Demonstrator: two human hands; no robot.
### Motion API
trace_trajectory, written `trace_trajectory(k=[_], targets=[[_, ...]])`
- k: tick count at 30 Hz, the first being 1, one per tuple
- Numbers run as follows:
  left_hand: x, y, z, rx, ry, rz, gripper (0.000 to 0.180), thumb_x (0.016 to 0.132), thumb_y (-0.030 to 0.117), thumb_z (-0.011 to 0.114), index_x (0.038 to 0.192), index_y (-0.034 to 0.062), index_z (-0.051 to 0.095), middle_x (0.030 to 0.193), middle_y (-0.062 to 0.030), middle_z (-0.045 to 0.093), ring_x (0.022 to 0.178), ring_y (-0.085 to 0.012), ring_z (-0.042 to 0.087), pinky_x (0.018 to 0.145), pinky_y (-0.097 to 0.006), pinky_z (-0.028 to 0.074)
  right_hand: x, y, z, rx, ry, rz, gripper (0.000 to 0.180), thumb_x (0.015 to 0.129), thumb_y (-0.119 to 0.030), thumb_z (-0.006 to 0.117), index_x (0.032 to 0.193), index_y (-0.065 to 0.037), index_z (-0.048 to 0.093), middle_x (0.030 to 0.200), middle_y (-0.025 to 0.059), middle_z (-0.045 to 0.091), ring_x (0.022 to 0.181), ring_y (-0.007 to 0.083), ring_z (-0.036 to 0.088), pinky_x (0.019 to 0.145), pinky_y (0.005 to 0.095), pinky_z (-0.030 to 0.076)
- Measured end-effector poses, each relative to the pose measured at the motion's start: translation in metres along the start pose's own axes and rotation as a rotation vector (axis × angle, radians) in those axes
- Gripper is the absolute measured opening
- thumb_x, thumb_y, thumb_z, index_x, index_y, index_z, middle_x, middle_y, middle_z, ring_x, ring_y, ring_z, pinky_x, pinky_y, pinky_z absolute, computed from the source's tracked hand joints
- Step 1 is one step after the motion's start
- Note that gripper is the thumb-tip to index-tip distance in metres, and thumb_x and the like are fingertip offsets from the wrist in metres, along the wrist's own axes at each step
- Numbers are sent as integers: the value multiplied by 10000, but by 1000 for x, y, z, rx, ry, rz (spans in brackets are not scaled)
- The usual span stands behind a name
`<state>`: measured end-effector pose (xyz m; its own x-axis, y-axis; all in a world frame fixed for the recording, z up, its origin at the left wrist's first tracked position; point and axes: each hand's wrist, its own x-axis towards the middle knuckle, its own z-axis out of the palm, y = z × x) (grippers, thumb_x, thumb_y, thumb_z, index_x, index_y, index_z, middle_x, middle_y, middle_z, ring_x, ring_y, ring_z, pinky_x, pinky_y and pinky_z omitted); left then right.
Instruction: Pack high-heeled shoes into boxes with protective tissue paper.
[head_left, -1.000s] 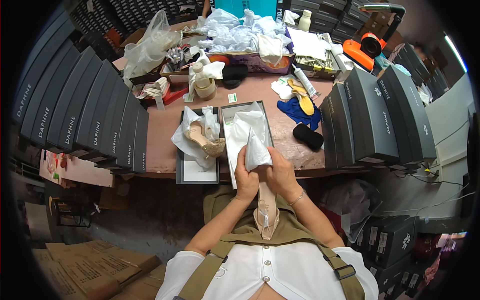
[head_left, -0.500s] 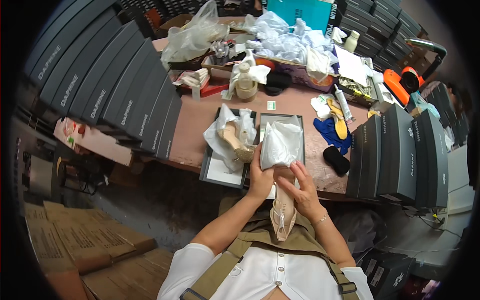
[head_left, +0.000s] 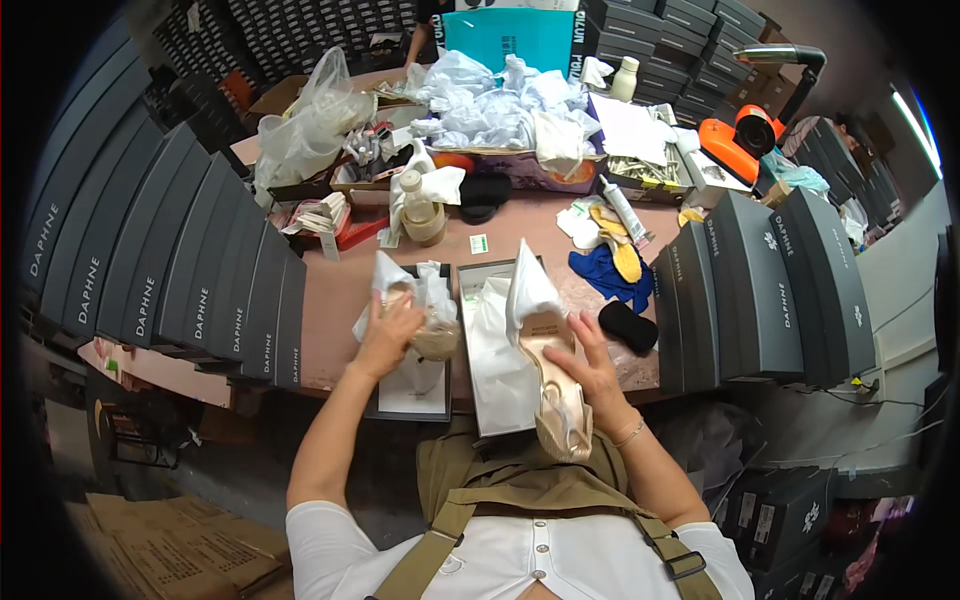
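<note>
My right hand grips a beige strappy shoe at its middle, with the thumb across the inside. White tissue paper covers the shoe's far end. Below and left of that shoe lies a dark grey shoe box lined with white paper. My left hand, slightly blurred, is closed on a second shoe with a glittery part, over the other grey box. Tissue is around this shoe too, and my fingers hide part of it.
Rows of grey shoe boxes stand left and right of the work table. Farther back are a bottle, a carton of crumpled tissue and an orange tool. A blue cloth and black pad lie right.
My left hand has left the right-hand shoe and moved left onto the other shoe. The right-hand shoe has shifted and tilted, uncovering the paper-lined box. The whole view has shifted too.
</note>
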<state>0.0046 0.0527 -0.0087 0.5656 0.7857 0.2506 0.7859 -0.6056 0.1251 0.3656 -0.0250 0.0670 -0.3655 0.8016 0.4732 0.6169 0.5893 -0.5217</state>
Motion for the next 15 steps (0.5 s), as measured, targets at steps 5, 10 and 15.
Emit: trace_trajectory(k=[5,10,15], targets=[[21,54,-121,-882,119,-300,202,730,-26,625,931,-8,618,935,-92,669,832,-234,675,789,-381,526,20,-5,-42,442,-224,316,261,845,-116,644,1082,-40,566,1006,96,600,921,179,585,815,304,477],[22,132,-120,-1828,-115,-579,275,896,138,602,1110,-16,523,917,-100,633,741,-197,668,665,-339,570,17,-31,-14,1228,-307,559,418,937,-200,594,1263,5,432,1100,30,557,964,85,527,828,252,461],[11,158,-83,-2058,-83,-634,280,920,190,573,1109,-12,526,937,-98,611,724,-175,662,625,-317,565,-8,-32,5,1257,-362,565,382,936,-153,569,1252,19,438,1071,60,593,957,115,562,851,279,471]])
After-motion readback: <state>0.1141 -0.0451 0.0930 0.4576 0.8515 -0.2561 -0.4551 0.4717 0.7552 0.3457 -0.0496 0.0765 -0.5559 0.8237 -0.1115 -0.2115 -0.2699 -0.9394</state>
